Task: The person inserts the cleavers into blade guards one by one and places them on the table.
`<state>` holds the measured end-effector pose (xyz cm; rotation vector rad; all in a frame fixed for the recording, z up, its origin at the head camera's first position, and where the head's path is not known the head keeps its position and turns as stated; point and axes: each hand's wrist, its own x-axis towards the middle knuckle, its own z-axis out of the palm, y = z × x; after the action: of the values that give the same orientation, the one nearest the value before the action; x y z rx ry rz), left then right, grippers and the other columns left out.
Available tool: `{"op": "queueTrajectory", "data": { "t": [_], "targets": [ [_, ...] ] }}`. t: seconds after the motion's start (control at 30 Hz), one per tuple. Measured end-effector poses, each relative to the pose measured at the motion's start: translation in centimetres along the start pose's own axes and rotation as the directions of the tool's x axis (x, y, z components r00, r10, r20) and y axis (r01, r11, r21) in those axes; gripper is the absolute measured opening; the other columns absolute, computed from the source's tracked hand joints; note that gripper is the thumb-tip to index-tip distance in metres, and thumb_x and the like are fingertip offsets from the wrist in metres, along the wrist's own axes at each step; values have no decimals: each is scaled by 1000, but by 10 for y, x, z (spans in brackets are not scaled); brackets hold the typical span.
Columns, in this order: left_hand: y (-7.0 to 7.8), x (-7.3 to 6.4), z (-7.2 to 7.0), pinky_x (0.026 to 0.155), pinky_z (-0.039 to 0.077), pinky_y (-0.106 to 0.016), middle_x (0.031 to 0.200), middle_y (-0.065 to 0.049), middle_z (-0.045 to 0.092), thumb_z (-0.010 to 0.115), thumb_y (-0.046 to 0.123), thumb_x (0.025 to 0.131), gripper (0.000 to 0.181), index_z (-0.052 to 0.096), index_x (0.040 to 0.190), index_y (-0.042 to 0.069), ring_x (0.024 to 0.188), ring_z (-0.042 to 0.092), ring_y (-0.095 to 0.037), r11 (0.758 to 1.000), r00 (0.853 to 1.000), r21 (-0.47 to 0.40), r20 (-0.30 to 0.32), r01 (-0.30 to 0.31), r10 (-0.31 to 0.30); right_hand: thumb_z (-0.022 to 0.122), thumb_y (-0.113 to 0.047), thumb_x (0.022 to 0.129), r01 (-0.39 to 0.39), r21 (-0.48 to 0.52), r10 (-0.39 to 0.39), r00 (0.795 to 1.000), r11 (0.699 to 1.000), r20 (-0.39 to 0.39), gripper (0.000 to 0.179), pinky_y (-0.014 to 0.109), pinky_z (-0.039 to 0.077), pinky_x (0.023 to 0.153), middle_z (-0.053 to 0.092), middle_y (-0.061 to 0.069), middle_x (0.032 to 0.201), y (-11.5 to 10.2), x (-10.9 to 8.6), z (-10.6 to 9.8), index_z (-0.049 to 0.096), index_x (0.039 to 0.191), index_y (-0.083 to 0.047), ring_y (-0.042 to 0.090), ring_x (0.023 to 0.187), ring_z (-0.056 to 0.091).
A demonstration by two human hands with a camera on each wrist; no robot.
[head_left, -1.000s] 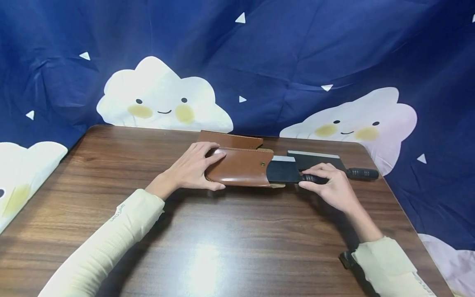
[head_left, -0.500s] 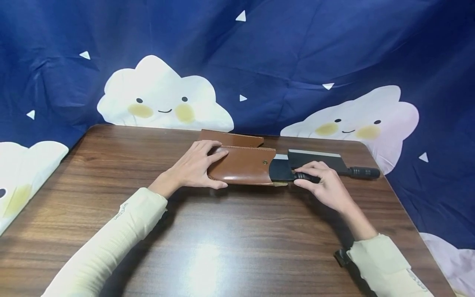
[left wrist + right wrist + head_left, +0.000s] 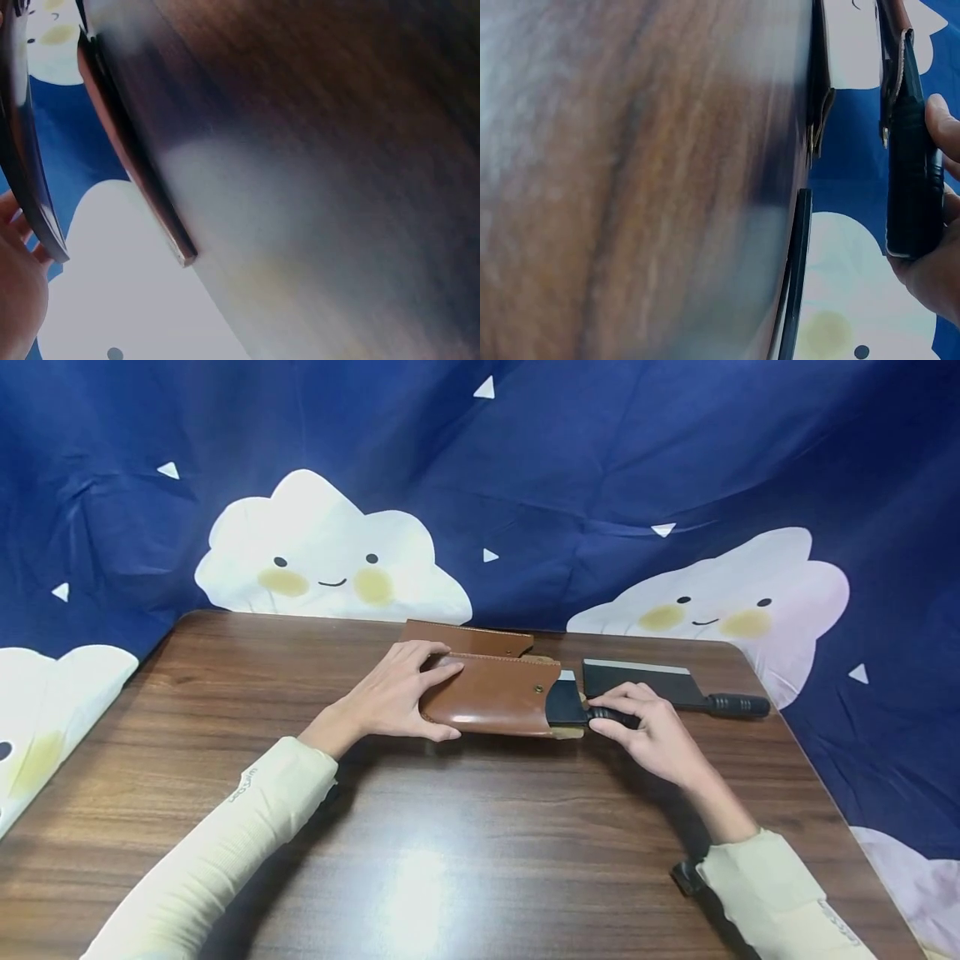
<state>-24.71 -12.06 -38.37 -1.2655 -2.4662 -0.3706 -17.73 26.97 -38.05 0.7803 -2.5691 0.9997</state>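
Observation:
My left hand (image 3: 397, 693) grips the closed end of a brown leather knife sheath (image 3: 495, 695), thumb along its near edge and fingers over its far side. Out of the sheath's right-hand mouth shows a short strip of a cleaver's dark blade (image 3: 566, 703). My right hand (image 3: 652, 731) pinches that cleaver's black ridged handle (image 3: 915, 184) close to the mouth; the rest of the blade is hidden inside the leather. In the left wrist view the held sheath (image 3: 26, 157) stands apart from the wooden table.
A second brown sheath (image 3: 468, 635) lies behind the held one, near the table's back edge. To its right lies another cleaver (image 3: 641, 683), its black handle pointing right. Beyond the wooden table (image 3: 540, 843) hangs a blue cloth (image 3: 555, 468) with white clouds.
My right hand has moved left, pushing the cleaver deeper into the sheath, so less of its blade shows. The left hand and sheath have shifted only slightly.

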Motion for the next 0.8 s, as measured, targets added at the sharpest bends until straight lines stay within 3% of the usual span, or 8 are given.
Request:
{"op": "queueTrajectory", "data": {
  "t": [0.8],
  "targets": [
    [3,3,1,106,32,-49,132,-18,52,71,75,69,96,65,136,6,122,45,-33,999,1000,-32,-17,-1,1,78,-5,88,-26,-1,26,999,1000,-35,22,27,39,72,69,1,103,-4,1,7,78,110,-2,14,93,53]
  ]
}}
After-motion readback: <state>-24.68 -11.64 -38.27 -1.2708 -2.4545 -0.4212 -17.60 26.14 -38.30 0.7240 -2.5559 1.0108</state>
